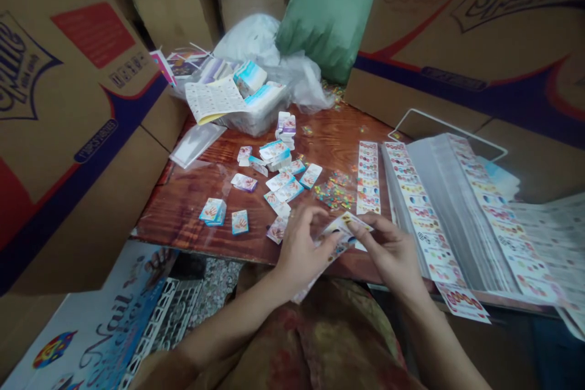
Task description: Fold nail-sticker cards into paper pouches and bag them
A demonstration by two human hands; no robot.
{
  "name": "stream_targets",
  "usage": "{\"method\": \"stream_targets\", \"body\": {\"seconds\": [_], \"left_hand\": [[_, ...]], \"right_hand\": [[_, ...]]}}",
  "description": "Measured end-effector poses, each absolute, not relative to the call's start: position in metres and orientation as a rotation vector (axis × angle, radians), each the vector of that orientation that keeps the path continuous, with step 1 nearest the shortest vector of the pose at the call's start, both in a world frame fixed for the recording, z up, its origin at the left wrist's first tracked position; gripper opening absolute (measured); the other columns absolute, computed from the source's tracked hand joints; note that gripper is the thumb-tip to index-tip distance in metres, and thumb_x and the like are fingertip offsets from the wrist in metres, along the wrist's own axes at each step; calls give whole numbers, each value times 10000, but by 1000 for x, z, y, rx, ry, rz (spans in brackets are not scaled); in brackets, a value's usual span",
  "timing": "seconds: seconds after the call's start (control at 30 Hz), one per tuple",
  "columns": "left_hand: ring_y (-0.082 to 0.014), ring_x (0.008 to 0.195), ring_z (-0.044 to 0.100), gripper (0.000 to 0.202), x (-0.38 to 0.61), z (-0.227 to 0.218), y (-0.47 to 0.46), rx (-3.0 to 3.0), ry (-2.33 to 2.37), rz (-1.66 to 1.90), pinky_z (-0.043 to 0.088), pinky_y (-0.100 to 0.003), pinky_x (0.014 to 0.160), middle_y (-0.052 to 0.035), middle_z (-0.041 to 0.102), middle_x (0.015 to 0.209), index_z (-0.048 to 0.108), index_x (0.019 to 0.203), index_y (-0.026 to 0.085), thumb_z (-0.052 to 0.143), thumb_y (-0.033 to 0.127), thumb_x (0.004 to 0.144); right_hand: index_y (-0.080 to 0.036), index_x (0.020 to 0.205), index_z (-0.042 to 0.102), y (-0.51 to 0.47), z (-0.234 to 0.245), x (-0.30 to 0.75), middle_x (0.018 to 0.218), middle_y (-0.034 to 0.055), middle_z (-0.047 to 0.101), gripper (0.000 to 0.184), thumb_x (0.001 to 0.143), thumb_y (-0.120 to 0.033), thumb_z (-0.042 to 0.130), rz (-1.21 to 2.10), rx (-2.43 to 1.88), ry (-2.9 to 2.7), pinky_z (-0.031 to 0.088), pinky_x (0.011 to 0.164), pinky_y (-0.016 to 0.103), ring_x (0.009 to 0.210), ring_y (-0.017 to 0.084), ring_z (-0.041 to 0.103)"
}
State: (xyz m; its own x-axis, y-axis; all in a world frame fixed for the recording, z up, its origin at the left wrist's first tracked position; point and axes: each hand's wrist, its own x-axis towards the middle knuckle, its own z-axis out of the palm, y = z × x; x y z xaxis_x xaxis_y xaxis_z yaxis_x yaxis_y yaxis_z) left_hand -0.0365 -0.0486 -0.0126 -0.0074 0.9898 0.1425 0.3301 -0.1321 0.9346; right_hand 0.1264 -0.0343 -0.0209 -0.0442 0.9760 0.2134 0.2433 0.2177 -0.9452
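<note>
Near the table's front edge, both hands hold a printed sticker strip (pixel 337 245) that slants down toward my lap. My left hand (pixel 299 250) grips its left side, thumb pressed on the printed face. On its upper right end, my right hand (pixel 388 250) pinches it between thumb and fingers. Just beyond the hands lie a heap of tiny colourful pieces (pixel 336 190) and several small blue-and-white cards (pixel 281 186) with a hand picture. Another printed strip (pixel 368 173) lies flat behind my right hand. What lies under the fingers is hidden.
Long stacks of printed strips (pixel 418 213) fill the table's right side. Plastic-wrapped card bundles (pixel 256 113) and a green sack (pixel 326 18) stand at the back. Large cartons (pixel 82 103) wall in the left, and another carton (pixel 457 49) the right. A Nail Stickers box (pixel 91 323) sits lower left.
</note>
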Motion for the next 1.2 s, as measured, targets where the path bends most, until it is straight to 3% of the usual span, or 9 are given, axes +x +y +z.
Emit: {"method": "stream_targets", "body": {"seconds": [0.1,0.2,0.3,0.37,0.53,0.7,0.87,1.07,1.2], "left_hand": [[-186,881,561,140,-40,-15,-46,1544,1278,1075,428,-302,830,-41,618,869,643,848,166,650,283,772],[-147,744,575,168,-42,-19,-42,1312,1119,1012,447,-260,730,-27,640,778,641,823,143,577,298,826],[-134,724,571,173,-41,-20,-41,1207,1133,1058,444,-242,710,-24,646,772,629,813,135,591,305,814],[-127,721,564,168,-40,-20,-41,1199,1133,1070,441,-234,703,-18,634,760,613,795,140,593,305,814],[-123,702,561,226,-45,-25,-44,1206,1147,982,434,-224,661,-3,626,756,576,850,150,682,324,752],[-140,727,575,162,-48,-30,-46,1255,1105,889,439,-235,675,-28,660,777,647,805,136,634,296,784],[-128,703,557,187,-46,-27,-45,1143,1097,984,428,-231,672,-19,633,747,630,787,130,653,313,761],[-108,642,566,364,-49,-30,-47,1055,1081,906,414,-207,608,29,618,720,480,896,173,745,263,664],[-104,622,567,309,-48,-32,-50,1062,1046,875,423,-203,600,33,605,691,483,916,168,691,198,690]], "right_hand": [[-195,814,671,-36,-28,126,695,20,700,242,809,-435,638,844,-1306,-1388,517,525,261,559,156,633],[-216,906,703,-41,-29,125,892,55,744,198,855,-367,586,567,-1316,-1591,560,738,337,766,205,695],[-229,1038,701,-49,-27,121,1039,64,728,244,869,-341,565,596,-1184,-1839,537,876,378,934,229,685],[-230,1061,699,-53,-29,117,1019,64,734,269,845,-358,605,686,-1171,-1828,560,827,369,902,232,693],[-192,893,738,-53,-40,117,834,55,757,217,830,-369,630,869,-1265,-1464,587,641,325,726,220,709],[-203,953,734,-52,-41,123,938,60,752,181,856,-262,593,556,-1267,-1606,569,775,343,840,223,709],[-206,1081,689,-61,-38,117,996,68,736,264,847,-300,610,717,-1145,-1835,563,777,312,875,211,698],[-182,912,727,-58,-48,115,861,61,756,233,836,-371,613,1005,-1249,-1526,573,679,321,751,217,705],[-196,895,736,-55,-50,117,855,58,755,226,822,-377,622,879,-1318,-1491,567,667,334,748,230,701]]}}
